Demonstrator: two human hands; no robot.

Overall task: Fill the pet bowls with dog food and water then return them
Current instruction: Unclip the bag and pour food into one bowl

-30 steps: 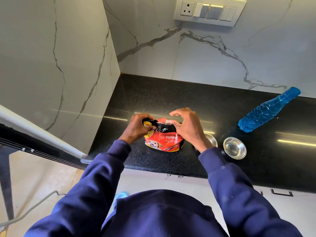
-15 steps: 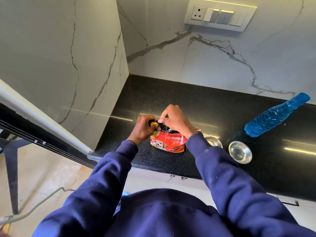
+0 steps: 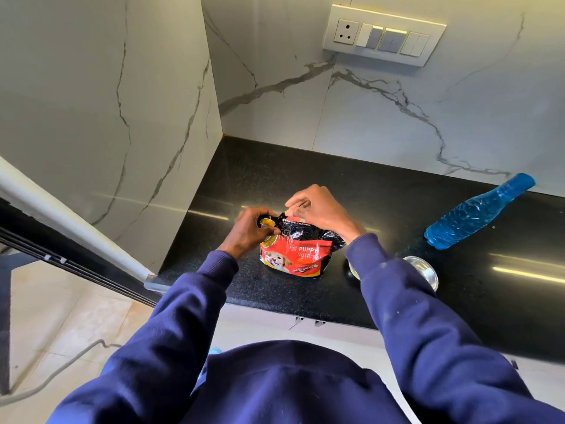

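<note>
Head view showed the left hand pinching the dog food bag's top corner while the right hand gripped the opposite edge, apparently to open it upright on the table.

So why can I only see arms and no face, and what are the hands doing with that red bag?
The camera sits on the person's head and looks down, so you see what they see: their own blue sleeves and two bare hands, no machine at all. There is just this one view.

The left hand pinches the top corner of the red puppy food bag, and the right hand is at the bag's top edge, so it looks like they are working it open. The bag stands on a black counter.

To the right, partly hidden by the right sleeve, are two shiny metal bowls. What is in them cannot be seen. Further right, a blue water bottle stands on the counter. On the marble wall above is a panel of switches.
</note>
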